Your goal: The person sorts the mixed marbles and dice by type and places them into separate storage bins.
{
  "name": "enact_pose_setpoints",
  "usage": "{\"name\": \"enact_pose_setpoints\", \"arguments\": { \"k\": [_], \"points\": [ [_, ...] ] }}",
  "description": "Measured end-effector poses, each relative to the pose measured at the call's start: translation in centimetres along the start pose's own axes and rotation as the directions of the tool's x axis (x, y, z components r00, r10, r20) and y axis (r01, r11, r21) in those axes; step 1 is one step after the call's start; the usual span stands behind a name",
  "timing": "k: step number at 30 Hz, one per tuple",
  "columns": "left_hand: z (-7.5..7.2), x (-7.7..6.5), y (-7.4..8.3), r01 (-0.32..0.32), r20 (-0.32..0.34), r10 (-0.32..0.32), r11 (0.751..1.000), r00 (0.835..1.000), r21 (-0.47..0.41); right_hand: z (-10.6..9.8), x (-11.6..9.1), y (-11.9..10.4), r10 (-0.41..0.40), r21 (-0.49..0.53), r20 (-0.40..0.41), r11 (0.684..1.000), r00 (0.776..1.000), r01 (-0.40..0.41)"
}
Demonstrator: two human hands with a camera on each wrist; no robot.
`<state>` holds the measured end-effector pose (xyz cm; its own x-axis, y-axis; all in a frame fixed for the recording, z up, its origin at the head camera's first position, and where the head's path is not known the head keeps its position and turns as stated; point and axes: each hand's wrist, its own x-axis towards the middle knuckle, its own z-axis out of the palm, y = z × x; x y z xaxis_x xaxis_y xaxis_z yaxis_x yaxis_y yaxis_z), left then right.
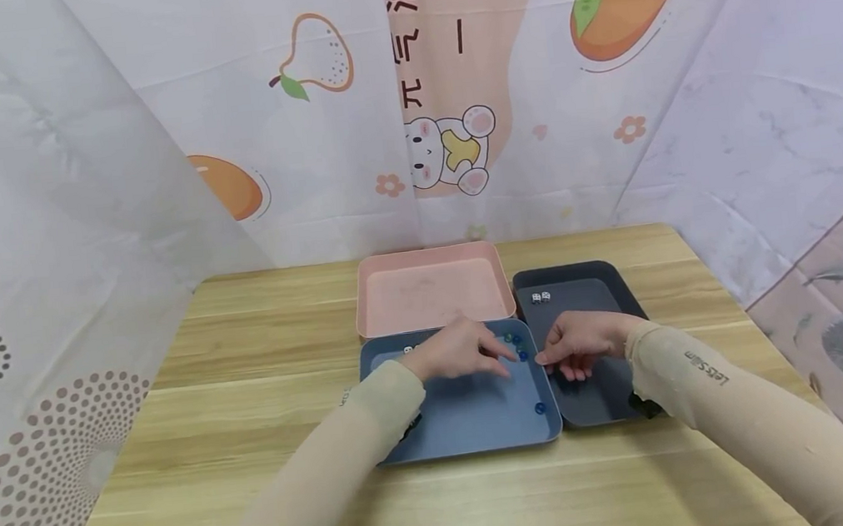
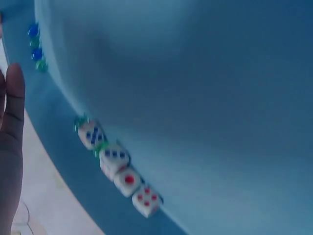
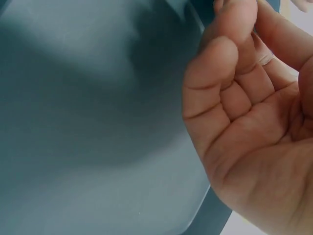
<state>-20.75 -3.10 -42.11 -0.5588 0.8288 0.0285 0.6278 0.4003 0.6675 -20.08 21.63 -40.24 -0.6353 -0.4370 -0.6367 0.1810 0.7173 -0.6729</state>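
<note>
My left hand (image 1: 459, 350) is over the blue tray (image 1: 475, 446), its fingers reaching toward several small blue and green glass marbles (image 1: 523, 356) in the back right corner. A single blue marble (image 1: 540, 408) lies nearer the tray's front right. In the left wrist view, white dice (image 2: 129, 180) form a row along the tray's side, with green marbles (image 2: 80, 122) beside them. At the left edge of the dark grey tray (image 1: 607, 405) is my right hand (image 1: 579, 343), fingers curled, thumb and index fingertips together. Whether anything is between those fingertips is hidden.
Two white dice (image 1: 541, 297) sit toward the back of the dark tray. Behind the blue tray stands a pink tray (image 1: 432, 295). All three trays adjoin on a wooden table (image 1: 264, 352), with a printed cloth (image 1: 293, 166) hanging behind it.
</note>
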Motion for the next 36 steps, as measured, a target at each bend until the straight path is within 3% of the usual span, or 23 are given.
{"name": "enact_pose_setpoints", "arguments": {
  "k": [5,12,27,36],
  "points": [
    [1.3,0.5,0.1,-0.065,0.025,0.064,0.997,0.998,0.048,0.0,0.0,-0.2,-0.018,-0.016,-0.002,1.000,1.000,0.017],
    [3.0,0.8,0.1,-0.114,0.062,0.112,0.993,0.992,0.033,-0.1,-0.1,0.0,-0.034,-0.016,0.007,0.999,0.999,0.034],
    [4.5,1.5,0.6,-0.112,0.140,0.096,0.987,0.986,0.117,0.0,-0.2,-0.1,-0.038,-0.021,-0.004,0.999,0.999,0.038],
    [5.1,1.9,1.0,-0.102,0.141,0.079,0.980,0.987,0.169,0.1,-0.2,-0.2,-0.043,-0.015,-0.016,0.999,0.999,0.043]
  ]
}}
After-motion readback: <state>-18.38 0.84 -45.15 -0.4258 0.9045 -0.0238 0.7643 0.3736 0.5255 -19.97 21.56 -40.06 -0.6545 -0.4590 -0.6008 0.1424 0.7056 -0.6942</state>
